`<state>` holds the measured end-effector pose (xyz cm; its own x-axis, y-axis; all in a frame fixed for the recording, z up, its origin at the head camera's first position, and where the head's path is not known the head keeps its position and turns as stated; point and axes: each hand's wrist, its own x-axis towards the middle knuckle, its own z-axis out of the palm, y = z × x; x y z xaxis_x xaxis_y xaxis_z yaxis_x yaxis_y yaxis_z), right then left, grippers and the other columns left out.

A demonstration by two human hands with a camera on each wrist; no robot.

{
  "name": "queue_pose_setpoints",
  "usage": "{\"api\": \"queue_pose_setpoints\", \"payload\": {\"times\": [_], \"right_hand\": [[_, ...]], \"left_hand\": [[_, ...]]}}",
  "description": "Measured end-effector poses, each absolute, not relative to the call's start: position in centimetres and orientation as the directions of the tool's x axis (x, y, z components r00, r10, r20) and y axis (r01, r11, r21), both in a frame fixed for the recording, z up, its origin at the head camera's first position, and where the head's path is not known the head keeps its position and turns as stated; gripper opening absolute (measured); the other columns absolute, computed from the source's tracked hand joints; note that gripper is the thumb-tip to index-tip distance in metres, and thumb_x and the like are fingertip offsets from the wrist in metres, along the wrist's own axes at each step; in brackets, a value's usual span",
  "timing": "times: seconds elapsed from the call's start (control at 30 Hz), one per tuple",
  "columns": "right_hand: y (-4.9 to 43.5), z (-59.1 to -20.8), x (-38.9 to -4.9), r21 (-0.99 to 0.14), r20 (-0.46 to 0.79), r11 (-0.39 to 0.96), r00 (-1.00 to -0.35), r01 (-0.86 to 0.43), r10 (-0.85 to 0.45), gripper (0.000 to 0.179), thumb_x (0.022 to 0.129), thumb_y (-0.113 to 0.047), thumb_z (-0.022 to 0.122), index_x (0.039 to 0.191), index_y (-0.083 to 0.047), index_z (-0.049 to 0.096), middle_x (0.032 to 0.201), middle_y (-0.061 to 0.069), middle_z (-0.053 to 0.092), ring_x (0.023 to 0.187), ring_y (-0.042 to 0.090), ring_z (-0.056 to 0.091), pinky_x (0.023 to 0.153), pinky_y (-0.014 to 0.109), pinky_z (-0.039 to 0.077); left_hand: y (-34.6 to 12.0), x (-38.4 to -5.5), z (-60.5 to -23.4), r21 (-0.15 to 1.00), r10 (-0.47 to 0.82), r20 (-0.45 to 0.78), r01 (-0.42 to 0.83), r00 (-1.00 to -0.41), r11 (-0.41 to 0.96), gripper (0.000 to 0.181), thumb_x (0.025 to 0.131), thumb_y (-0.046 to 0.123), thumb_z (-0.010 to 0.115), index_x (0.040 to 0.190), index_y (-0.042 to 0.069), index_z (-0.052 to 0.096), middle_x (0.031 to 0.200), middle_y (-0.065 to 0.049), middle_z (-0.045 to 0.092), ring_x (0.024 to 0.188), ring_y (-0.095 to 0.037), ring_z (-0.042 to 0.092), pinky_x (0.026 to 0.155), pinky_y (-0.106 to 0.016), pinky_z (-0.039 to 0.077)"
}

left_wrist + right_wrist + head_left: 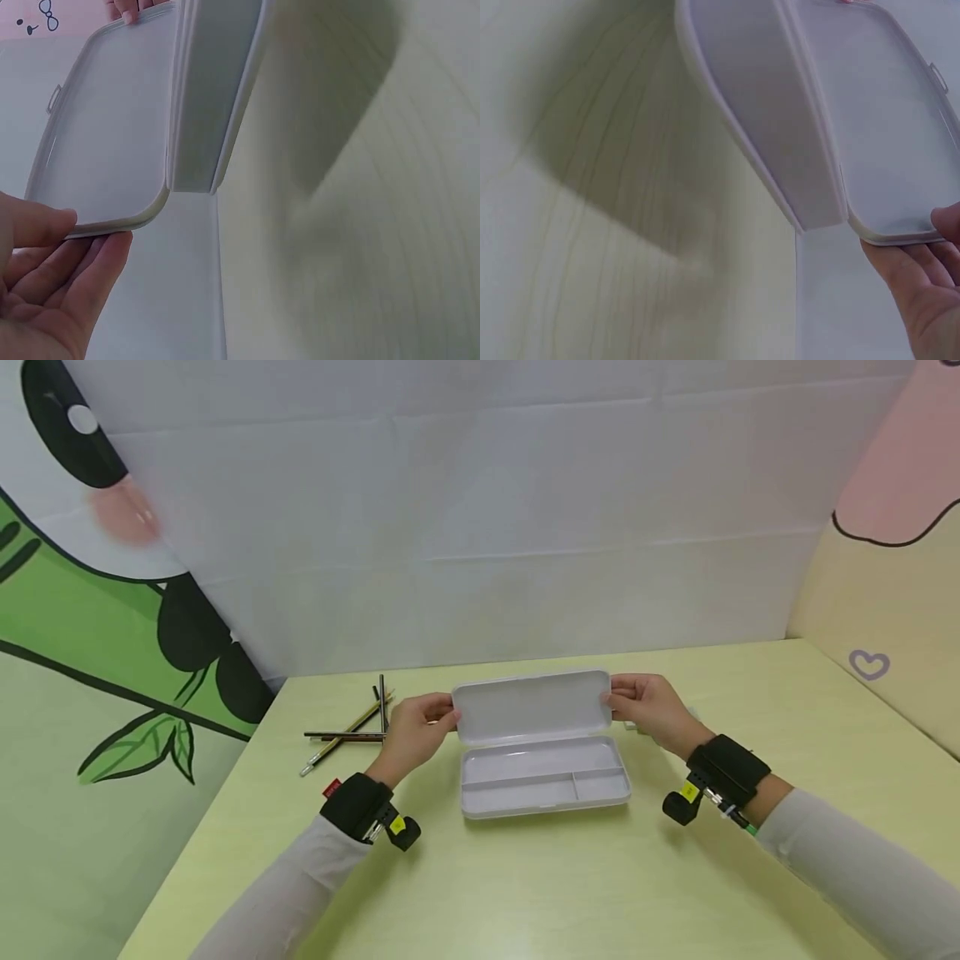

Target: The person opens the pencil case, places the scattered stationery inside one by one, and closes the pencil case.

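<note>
A white pencil case stands unfolded in front of me in the head view, its lid (532,708) tipped up behind the base. The base (517,793) has a long slot at the back and two smaller compartments along the front. My left hand (417,731) pinches the lid's left end, thumb on the inner face and fingers behind, as the left wrist view shows. At the opposite end my right hand (656,710) grips the lid the same way. A small latch loop (54,99) sticks out from the lid's long edge.
Several pencils (343,737) lie crossed on the pale yellow table (540,893), left of the left hand. Small pale green pieces (630,725) show partly behind the right hand. A white backdrop (480,527) rises along the table's far edge, with printed panels at both sides.
</note>
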<state>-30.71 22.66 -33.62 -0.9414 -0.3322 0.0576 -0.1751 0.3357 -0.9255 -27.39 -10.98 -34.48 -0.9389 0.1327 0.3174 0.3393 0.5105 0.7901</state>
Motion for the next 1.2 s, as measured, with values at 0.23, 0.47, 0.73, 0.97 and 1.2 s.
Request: {"api": "queue_pose_setpoints", "payload": {"times": [0.23,0.47,0.73,0.97,1.2], "right_hand": [[22.9,-34.5,-31.4,-0.923,0.06,0.341,-0.942,-0.179,-0.331,0.044,0.097,-0.011,0.055,0.135,0.012,0.047,0.13,0.032,0.055,0.088,-0.004,0.067,0.083,0.022,0.057],[22.8,-35.6,-31.6,-0.933,0.041,0.325,-0.942,-0.156,-0.334,0.045,0.097,-0.009,0.054,0.135,0.014,0.045,0.131,0.034,0.053,0.089,-0.008,0.065,0.085,0.024,0.057],[22.8,-36.3,-31.5,-0.92,0.029,0.361,-0.947,-0.15,-0.319,0.044,0.096,-0.009,0.056,0.134,0.013,0.047,0.13,0.031,0.056,0.091,-0.004,0.067,0.089,0.031,0.056],[22.9,-36.5,-31.3,-0.914,0.029,0.376,-0.948,-0.153,-0.317,0.044,0.097,-0.009,0.055,0.134,0.013,0.047,0.13,0.031,0.056,0.094,0.0,0.067,0.087,0.029,0.057],[23.2,-36.7,-30.7,-0.926,0.017,0.354,-0.953,-0.128,-0.301,0.045,0.097,-0.009,0.055,0.135,0.014,0.046,0.131,0.033,0.054,0.095,-0.003,0.065,0.087,0.027,0.057]], "left_hand": [[-10.8,-28.2,-35.2,0.798,0.146,0.284,0.318,-0.948,0.512,0.026,0.089,0.003,0.063,0.113,-0.006,0.067,0.1,-0.024,0.072,0.092,-0.034,0.072,0.077,-0.033,0.06],[-10.8,-28.3,-36.0,0.805,0.135,0.239,0.274,-0.962,0.527,0.026,0.089,0.004,0.064,0.113,-0.006,0.067,0.1,-0.023,0.073,0.092,-0.033,0.072,0.078,-0.035,0.06],[-10.8,-28.2,-36.7,0.818,0.137,0.219,0.258,-0.966,0.514,0.027,0.089,0.003,0.064,0.114,-0.006,0.067,0.102,-0.024,0.072,0.095,-0.033,0.071,0.078,-0.032,0.06],[-10.7,-28.2,-37.0,0.819,0.146,0.215,0.26,-0.966,0.512,0.026,0.089,0.003,0.063,0.114,-0.006,0.067,0.103,-0.023,0.072,0.095,-0.033,0.071,0.078,-0.032,0.06],[-10.3,-28.1,-36.9,0.82,0.153,0.21,0.259,-0.966,0.511,0.027,0.089,0.003,0.064,0.114,-0.006,0.066,0.103,-0.024,0.072,0.097,-0.034,0.071,0.079,-0.032,0.06]]}}
